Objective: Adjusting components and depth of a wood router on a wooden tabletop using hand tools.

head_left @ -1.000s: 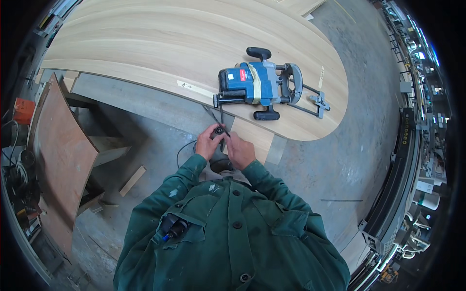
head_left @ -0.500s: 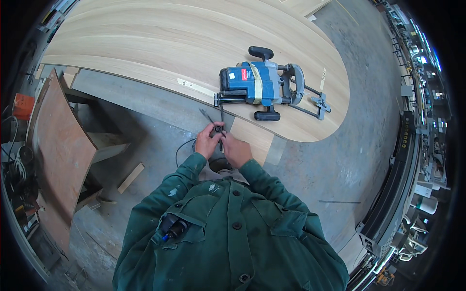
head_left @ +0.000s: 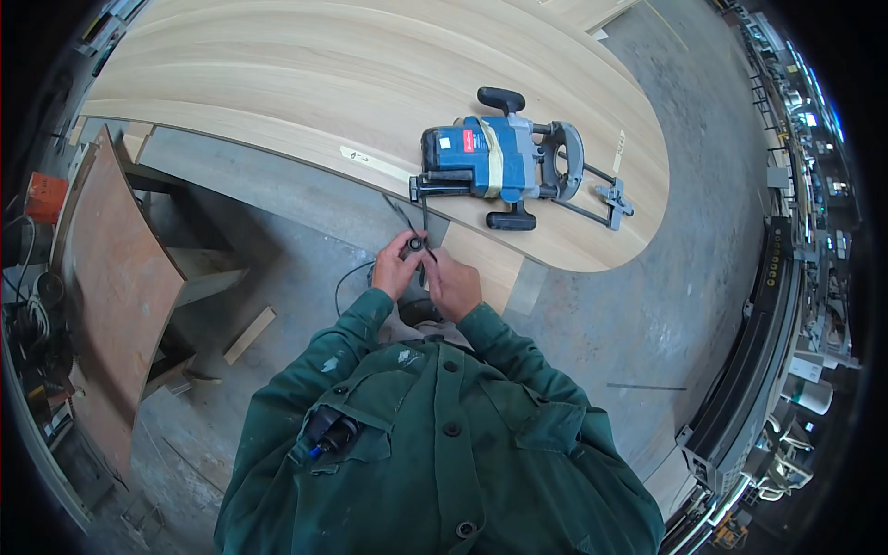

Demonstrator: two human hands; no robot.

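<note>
My left hand [head_left: 393,270] is closed, its fingertips pinching a small black round piece [head_left: 415,244] with a ring-like face; its exact kind is too small to tell. Against it, my right hand [head_left: 454,285] is closed on a thin black cord [head_left: 432,253]. Another dark thin length [head_left: 399,212] sticks up from the fingers toward the board. Just beyond my hands, a blue plunge router [head_left: 504,159] lies on its side on a pale wood-grain board [head_left: 277,83], a strip of tape round its body and a guide fence [head_left: 610,199] at its right.
A brown curved panel [head_left: 116,296] stands on a wooden frame at left. A wood offcut [head_left: 250,335] lies on the concrete floor [head_left: 592,333]. A thin black cable [head_left: 340,285] loops beside my left wrist. Along the right runs a long dark machine rail [head_left: 745,351].
Both hands stay together at nearly the same spot. My right fingers have shifted slightly against the round piece, and the dark length above them has changed angle a little.
</note>
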